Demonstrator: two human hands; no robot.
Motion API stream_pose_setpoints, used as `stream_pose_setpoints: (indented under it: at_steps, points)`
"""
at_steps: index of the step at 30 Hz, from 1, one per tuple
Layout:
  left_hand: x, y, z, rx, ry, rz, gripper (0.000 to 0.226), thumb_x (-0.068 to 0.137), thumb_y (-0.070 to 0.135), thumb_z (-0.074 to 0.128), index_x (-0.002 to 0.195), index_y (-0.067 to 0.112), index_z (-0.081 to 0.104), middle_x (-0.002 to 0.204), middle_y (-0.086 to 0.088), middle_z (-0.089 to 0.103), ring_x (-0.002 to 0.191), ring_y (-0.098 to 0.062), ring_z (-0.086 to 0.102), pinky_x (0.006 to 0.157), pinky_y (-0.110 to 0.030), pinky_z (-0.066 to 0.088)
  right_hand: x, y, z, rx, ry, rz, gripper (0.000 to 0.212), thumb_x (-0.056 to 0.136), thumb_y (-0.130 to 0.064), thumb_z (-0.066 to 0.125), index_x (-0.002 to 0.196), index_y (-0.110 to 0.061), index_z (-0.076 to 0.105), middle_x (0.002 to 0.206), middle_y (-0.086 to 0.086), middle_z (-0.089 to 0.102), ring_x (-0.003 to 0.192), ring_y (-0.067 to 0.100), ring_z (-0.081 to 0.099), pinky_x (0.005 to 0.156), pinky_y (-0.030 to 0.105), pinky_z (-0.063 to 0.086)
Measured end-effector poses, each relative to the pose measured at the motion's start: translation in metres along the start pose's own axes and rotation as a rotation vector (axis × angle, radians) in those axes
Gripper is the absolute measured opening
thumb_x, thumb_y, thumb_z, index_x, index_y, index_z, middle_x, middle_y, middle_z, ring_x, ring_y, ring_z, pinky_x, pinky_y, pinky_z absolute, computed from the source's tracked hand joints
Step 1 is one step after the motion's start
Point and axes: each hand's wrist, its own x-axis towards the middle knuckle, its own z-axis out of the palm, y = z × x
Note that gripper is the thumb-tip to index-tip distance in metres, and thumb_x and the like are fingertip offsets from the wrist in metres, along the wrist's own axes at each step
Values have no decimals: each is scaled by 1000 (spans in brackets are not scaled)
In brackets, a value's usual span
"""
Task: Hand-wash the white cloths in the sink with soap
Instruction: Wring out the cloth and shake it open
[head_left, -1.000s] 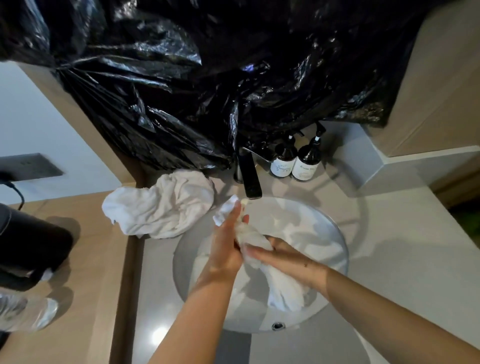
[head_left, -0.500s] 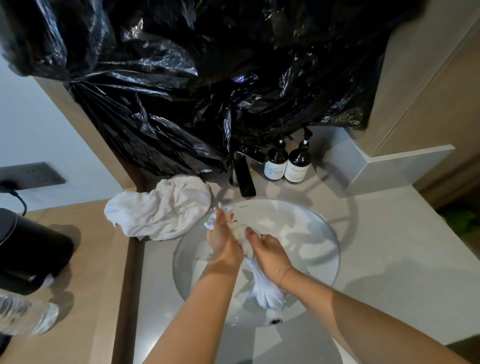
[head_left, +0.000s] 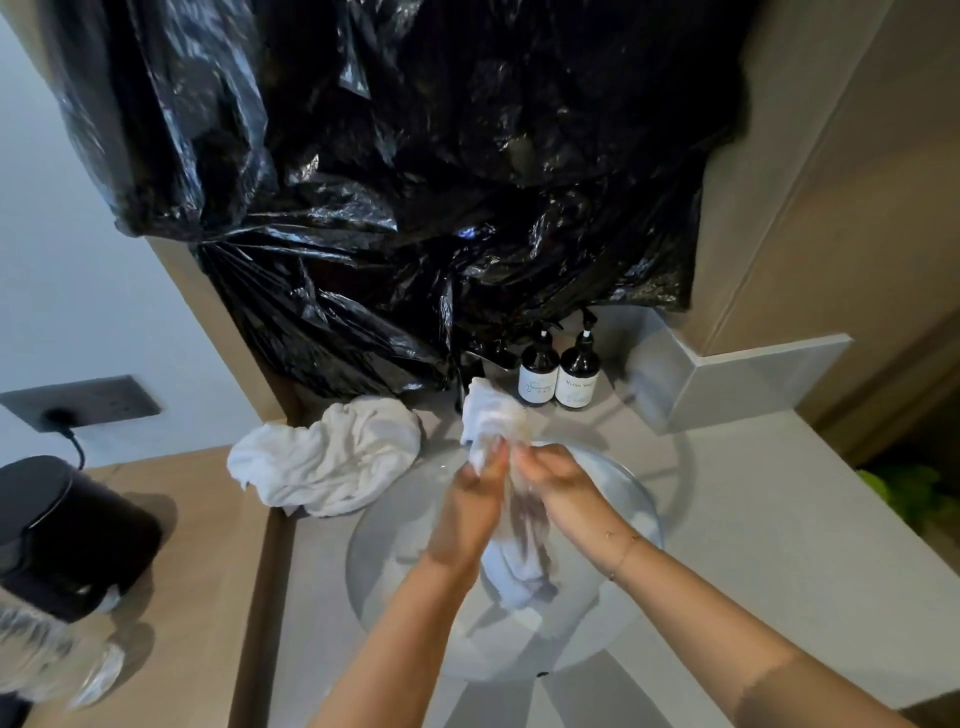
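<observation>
Over the round white sink both my hands hold one wet white cloth. My left hand grips it from the left and my right hand pinches it from the right, fingertips close together. The cloth's top bunches above my fingers and its tail hangs down between my wrists into the basin. A second white cloth lies crumpled on the counter at the sink's left rim. Two dark soap pump bottles stand behind the sink. The tap is hidden behind the cloth.
A big black plastic bag hangs over the back of the counter. At the left a black appliance and a clear plastic bottle sit on the wooden top, under a wall socket. Grey counter extends to the right.
Both hands have lifted the cloth up and toward the tap, so more of it bunches above my fingers. The view has tilted upward.
</observation>
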Motion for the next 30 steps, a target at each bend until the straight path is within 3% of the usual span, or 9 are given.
stream_pose_setpoints:
  at_steps: [3,6,9,12,15,19,23,27,30]
  points:
    - [-7,22,3,95,157,91,54,98,54,37,83,11,66,77,-3,72,81,-20,67,79,-30,51,-8,-11,-10,-12,78,-134,41,98,-26,53,73,6,54,69,9,53,64,15,52,66,38,50]
    - [-14,44,-2,114,157,224,60,99,51,38,76,0,60,66,-5,59,61,-14,54,60,-20,41,-15,-27,-20,67,184,-149,33,96,-21,57,84,8,62,72,9,60,65,16,59,62,34,56]
    - [-27,68,-11,84,135,326,59,101,47,38,84,-2,65,69,-4,63,62,-10,59,63,-20,45,-19,-44,-31,231,193,-103,38,93,-37,59,84,0,60,73,9,63,69,14,61,65,29,55]
    - [-32,87,-36,-82,129,361,56,101,50,35,88,10,72,79,-10,75,78,-19,73,77,-30,58,-5,-52,-53,494,234,40,70,82,-66,57,104,1,63,93,29,63,88,24,61,93,46,51]
    - [-34,103,-67,-227,173,399,56,100,57,30,89,26,75,88,-2,77,92,-23,71,82,-40,55,5,-59,-85,706,352,96,62,95,-61,40,127,-11,58,118,12,66,107,25,62,100,44,47]
    - [-35,124,-92,-320,105,383,47,100,56,33,89,35,73,84,10,76,82,-7,71,75,-31,48,-1,-68,-113,863,164,84,49,100,-51,35,114,-9,56,96,13,66,85,21,66,76,35,55]
    - [-27,111,-96,-233,41,269,36,100,46,41,108,24,67,90,-11,76,86,-23,72,73,-38,55,-9,-86,-115,811,122,44,21,99,-25,50,104,-6,57,95,10,61,90,20,63,79,33,49]
    - [-9,62,-78,-158,77,106,23,80,31,59,89,13,68,93,-18,73,93,-34,68,89,-52,54,-11,-115,-108,792,80,-57,31,102,-24,45,121,0,52,103,11,61,90,20,63,79,31,50]
    - [9,29,-62,164,89,14,14,85,22,61,86,8,59,87,-12,64,88,-28,63,88,-40,55,-12,-140,-100,788,30,-71,46,103,-27,43,139,1,41,122,15,56,99,21,62,84,32,51]
